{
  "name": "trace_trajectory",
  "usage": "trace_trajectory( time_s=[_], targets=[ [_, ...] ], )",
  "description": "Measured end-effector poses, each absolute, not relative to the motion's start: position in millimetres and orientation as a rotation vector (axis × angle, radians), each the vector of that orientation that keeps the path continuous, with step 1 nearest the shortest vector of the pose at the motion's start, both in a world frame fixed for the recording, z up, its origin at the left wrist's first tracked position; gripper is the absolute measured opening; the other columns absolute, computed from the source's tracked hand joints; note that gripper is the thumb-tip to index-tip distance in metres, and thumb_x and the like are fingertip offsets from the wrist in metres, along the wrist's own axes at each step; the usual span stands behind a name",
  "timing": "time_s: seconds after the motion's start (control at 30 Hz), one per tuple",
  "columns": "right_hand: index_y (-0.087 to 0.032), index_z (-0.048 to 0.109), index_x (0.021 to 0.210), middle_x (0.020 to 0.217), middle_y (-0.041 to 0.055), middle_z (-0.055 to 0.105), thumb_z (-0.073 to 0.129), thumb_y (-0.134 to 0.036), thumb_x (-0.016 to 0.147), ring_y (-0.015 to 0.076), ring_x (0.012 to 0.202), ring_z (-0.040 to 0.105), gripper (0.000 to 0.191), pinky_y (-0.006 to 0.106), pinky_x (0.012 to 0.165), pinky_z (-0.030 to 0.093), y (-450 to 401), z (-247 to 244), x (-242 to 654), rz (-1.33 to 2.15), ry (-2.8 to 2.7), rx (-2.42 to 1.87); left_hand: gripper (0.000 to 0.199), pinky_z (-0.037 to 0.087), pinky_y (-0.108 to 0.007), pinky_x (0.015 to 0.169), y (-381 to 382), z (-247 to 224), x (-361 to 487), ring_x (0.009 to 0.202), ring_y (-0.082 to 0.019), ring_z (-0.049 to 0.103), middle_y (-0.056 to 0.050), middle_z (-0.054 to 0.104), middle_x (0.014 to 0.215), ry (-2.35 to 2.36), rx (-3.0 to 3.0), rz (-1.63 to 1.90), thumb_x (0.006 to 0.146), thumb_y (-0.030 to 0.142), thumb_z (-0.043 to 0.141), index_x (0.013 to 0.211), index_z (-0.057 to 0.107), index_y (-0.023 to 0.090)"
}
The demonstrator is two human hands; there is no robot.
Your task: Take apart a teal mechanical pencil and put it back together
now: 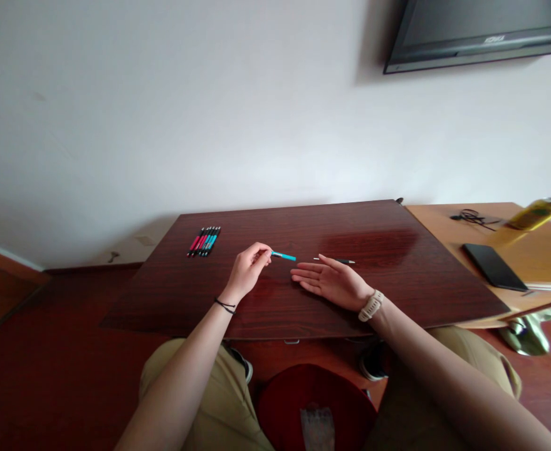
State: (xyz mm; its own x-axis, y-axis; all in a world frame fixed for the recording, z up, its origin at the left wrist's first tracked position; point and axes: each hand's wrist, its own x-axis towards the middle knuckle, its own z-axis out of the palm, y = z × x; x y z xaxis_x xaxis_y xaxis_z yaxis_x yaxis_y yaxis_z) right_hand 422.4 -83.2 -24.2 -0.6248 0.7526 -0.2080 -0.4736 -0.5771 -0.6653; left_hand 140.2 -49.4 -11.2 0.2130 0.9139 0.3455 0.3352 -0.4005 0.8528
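Most of the dark wooden table lies bare: the whole right half, the near edge and the near left corner offer open passage, and the only clutter toward the upper left of its top is a tight row of pens lying well apart from the hands. At the middle, the left hand pinches a teal pen piece just beside the flat, spread right hand, leaving only a narrow gap between them, and a thin dark pen part lies just behind the right hand's fingers. At the right of the frame, the lighter side table is more crowded, with a black slab, a coiled cable and a yellow bottle.
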Motion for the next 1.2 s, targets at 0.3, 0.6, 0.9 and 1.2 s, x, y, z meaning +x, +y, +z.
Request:
trace_trajectory(
  time_s=[0.3, 0.6, 0.9, 1.2],
  targets=[
    [-0.004, 0.053, 0.145, 0.144, 0.027, 0.067, 0.052, -0.043, 0.111, 0.0285, 0.132, 0.07, 0.052, 0.042, 0.116, 0.055, -80.1, -29.9, 421.7, 2.275, -0.546, -0.55, 0.025, 0.054, -0.028, 0.077, -57.2, -5.4, 146.6, 0.085, -0.019, 0.072, -0.004, 0.075, 0.094, 1.16, 1.998, 1.045, 0.106, 0.043, 0.06, 0.106, 0.071, 0.021],
    [-0.003, 0.058, 0.141, 0.141, 0.0265, 0.069, 0.059, -0.043, 0.108, 0.0284, 0.131, 0.07, 0.051, 0.039, 0.116, 0.055, -80.4, -29.2, 420.9, 2.262, -0.548, -0.553, 0.024, 0.054, -0.028, 0.077, -57.1, -3.4, 145.8, 0.085, -0.018, 0.072, -0.004, 0.076, 0.095, 1.157, 2.031, 1.04, 0.106, 0.041, 0.06, 0.105, 0.072, 0.021],
    [-0.01, 0.07, 0.131, 0.136, 0.0184, 0.074, 0.069, -0.036, 0.104, 0.0222, 0.124, 0.073, 0.037, 0.032, 0.109, 0.058, -76.3, -37.1, 424.1, 2.176, -0.64, -0.63, 0.025, 0.054, -0.027, 0.073, -52.4, -8.0, 141.3, 0.079, -0.017, 0.07, -0.004, 0.076, 0.093, 1.244, 2.092, 1.139, 0.107, 0.042, 0.059, 0.107, 0.072, 0.021],
    [-0.015, 0.079, 0.112, 0.104, 0.0054, 0.081, 0.086, -0.019, 0.09, 0.0067, 0.074, 0.069, 0.024, 0.014, 0.07, 0.06, -73.9, -40.2, 425.3, 2.053, -0.646, -0.723, 0.013, 0.055, -0.03, 0.081, -55.9, -14.2, 147.4, 0.091, -0.019, 0.072, -0.005, 0.075, 0.104, 1.374, 2.496, 1.104, 0.108, 0.029, 0.059, 0.115, 0.068, 0.024]
  ],
)
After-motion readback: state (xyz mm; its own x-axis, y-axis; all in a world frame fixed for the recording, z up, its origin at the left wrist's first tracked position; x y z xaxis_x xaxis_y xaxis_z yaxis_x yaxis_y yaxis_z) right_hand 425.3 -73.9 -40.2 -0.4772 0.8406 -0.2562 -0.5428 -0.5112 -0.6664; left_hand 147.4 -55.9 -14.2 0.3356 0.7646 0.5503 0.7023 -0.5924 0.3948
